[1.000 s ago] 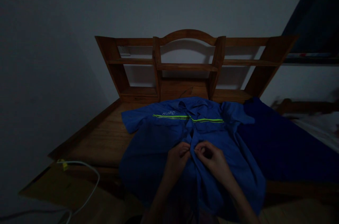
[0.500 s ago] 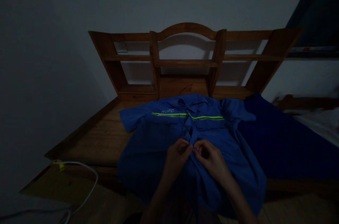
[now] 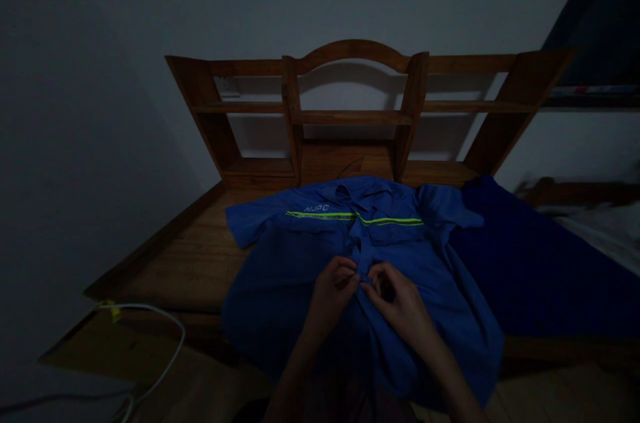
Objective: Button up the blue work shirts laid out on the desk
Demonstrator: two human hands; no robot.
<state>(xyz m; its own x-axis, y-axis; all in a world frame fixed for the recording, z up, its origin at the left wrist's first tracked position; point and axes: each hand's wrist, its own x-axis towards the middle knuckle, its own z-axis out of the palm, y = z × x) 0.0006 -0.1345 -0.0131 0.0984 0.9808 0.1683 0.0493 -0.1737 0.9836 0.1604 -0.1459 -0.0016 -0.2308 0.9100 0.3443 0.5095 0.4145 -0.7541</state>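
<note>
A blue short-sleeved shirt [image 3: 300,270] lies spread face up on the wooden desk, its collar towards the shelf and its lower part hanging over the near edge. Yellow-green stripes cross its chest, with white letters above them on the left. At the middle of the front opening, my left hand [image 3: 332,293] pinches the shirt's edge between thumb and fingers. Close beside it, my right hand [image 3: 397,296] pinches the other side of the opening. The fingertips nearly meet. Whether a button sits between them is too dark to tell.
Behind the shirt stands a wooden shelf unit [image 3: 350,118] against the wall. The bare desk top [image 3: 185,256] shows at the left. Dark blue cloth [image 3: 540,270] covers the right side. A white cable [image 3: 175,323] loops at the lower left, near a yellowish board [image 3: 110,346].
Both hands stay at the front opening, with small shifts of the fingertips. The gap in the shirt front just above them has narrowed. The shirt otherwise lies as before.
</note>
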